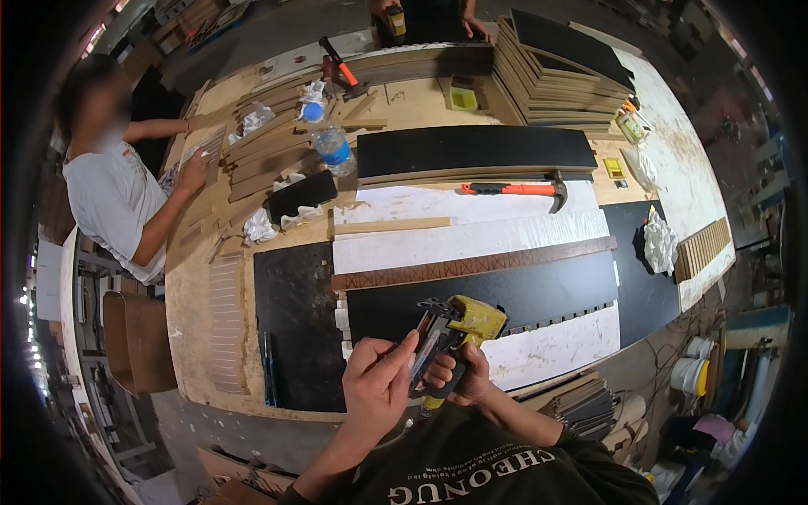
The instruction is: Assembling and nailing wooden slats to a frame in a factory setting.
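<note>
Just off the table's near edge, I hold a yellow and black nail gun (480, 320) in front of my body. My right hand (463, 376) is wrapped round its dark handle. My left hand (379, 383) is closed, thumb and fingers pinching at the gun's long grey magazine; whether a small strip of nails is between them I cannot make out. Beyond the gun lies a black panel (555, 292) with a row of notches along its near edge. A brown wooden strip (471, 264) with cross marks runs along the panel's far side.
Farther back, a claw hammer (513, 189) lies beside stacked black boards (471, 150). A water bottle (334, 151), a black phone-like slab (303, 198) and crumpled paper (661, 242) are around. One co-worker (122, 181) sits at the left; another's hands (475, 25) show at the far edge.
</note>
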Demonstrator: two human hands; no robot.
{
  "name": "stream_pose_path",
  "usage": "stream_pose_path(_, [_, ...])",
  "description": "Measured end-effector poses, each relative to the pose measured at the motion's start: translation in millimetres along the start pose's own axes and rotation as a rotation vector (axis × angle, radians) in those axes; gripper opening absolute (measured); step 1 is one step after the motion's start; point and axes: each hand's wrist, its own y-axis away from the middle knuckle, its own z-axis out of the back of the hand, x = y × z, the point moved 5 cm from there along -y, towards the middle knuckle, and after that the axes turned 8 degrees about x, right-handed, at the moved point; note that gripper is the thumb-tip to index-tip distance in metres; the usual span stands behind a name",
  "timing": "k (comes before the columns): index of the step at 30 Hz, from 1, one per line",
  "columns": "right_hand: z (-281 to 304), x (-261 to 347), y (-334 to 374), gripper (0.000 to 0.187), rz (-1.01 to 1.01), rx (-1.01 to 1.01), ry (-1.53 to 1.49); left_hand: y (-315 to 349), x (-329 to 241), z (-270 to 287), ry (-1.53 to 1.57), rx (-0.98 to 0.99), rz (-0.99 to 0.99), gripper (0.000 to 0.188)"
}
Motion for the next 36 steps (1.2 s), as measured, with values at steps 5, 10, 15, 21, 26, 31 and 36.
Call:
stream_pose_path(5, [0.6,-2.6,0.1,0.048,-0.022,-0.004,-0.030,-3.4,4.3,2.6,0.169,-0.060,0.073,0.029])
stream_pose_path(10, [-3.0,-0.6,0.7,0.048,-0.006,-0.002,0.024,-10.1,-0.8,-3.0,0.082,0.035,-0.015,0.035])
stream_pose_path(15, [-1.3,-1.5,-0.8,0.047,-0.005,-0.003,-0.003,-11.5,0.1,-4.8,0.057,0.091,-0.044,0.038])
stream_pose_path(21, [-0.2,-0.8,-1.7,0.046,0.016,-0.014,-0.030,-15.2,17.4,1.6,0.208,0.155,0.179,0.046])
stream_pose_path(26, [1.1,2.3,-1.0,0.046,0.004,-0.130,0.079,5.0,40.8,-12.2,0.327,0.329,0.343,0.058])
stream_pose_path(31, [-2.5,-5.1,-3.1,0.044,-0.020,-0.123,0.067,-10.5,31.3,-13.1,0.390,0.295,0.370,0.055])
stream_pose_path(36, [-5.2,-6.8,-0.2,0.043,-0.030,-0.139,0.108,-8.5,34.4,-13.4,0.219,0.322,0.358,0.068])
